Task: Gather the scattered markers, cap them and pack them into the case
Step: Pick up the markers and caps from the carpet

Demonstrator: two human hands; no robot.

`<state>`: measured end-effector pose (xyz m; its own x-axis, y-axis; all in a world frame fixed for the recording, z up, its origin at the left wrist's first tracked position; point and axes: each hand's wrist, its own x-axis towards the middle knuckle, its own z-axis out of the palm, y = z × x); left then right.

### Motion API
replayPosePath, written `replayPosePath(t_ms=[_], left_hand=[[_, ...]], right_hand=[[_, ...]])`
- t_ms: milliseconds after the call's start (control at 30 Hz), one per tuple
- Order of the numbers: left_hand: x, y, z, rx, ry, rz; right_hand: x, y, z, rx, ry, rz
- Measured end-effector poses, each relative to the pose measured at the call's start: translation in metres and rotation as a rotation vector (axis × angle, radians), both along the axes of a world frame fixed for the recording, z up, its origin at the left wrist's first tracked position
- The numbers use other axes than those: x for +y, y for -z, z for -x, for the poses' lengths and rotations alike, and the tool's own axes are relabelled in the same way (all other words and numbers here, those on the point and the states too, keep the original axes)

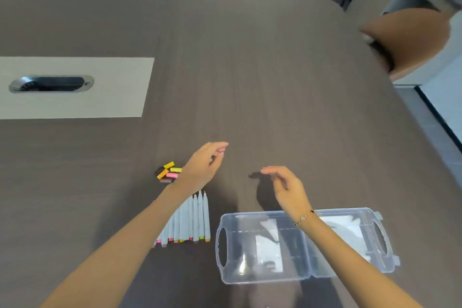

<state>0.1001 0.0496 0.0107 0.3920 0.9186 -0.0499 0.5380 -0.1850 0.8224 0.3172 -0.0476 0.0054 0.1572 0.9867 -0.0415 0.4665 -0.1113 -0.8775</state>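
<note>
left forearm hides part of the markers (pixel 192 220) and caps (pixel 168 172).

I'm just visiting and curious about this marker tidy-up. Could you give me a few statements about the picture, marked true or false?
1. The clear case lies open on the table. True.
2. The markers are already in the case. False: they lie in a row on the table, left of it.
3. The loose caps sit in a small pile beyond the markers. True.
4. The right hand holds a marker. False: it holds nothing.
5. The left hand grips a cap. False: it holds nothing.
</note>
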Motion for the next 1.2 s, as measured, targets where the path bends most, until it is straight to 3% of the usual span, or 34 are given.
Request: replayPosePath(t_ms=[100,233,400,600,767,933,1067,1200], left_hand=[[-0.03,-0.012,-0.08,0.034,0.179,-0.09],[-0.078,-0.018,-0.18,-0.004,0.307,-0.003],[-0.145,-0.032,-0.334,-0.142,0.386,0.154],[-0.235,-0.028,-0.469,-0.146,0.74,0.241],[-0.301,0.023,-0.516,-0.069,0.991,0.204],[-0.361,0.065,-0.546,0.003,1.213,0.076],[-0.414,0.092,-0.543,0.0,1.245,-0.033],[-0.471,0.112,-0.515,-0.029,1.201,-0.003]], right_hand=[[-0.053,-0.014,-0.066,-0.015,0.066,0.024],[-0.133,-0.033,-0.152,-0.077,0.203,0.071],[-0.248,-0.045,-0.267,-0.155,0.49,0.092],[-0.362,-0.01,-0.346,-0.077,0.928,0.041],[-0.444,0.043,-0.35,0.006,1.174,-0.044],[-0.515,0.104,-0.346,-0.037,1.199,-0.027],[-0.565,0.139,-0.332,-0.032,1.194,-0.069],[-0.605,0.158,-0.304,0.013,1.149,0.004]])
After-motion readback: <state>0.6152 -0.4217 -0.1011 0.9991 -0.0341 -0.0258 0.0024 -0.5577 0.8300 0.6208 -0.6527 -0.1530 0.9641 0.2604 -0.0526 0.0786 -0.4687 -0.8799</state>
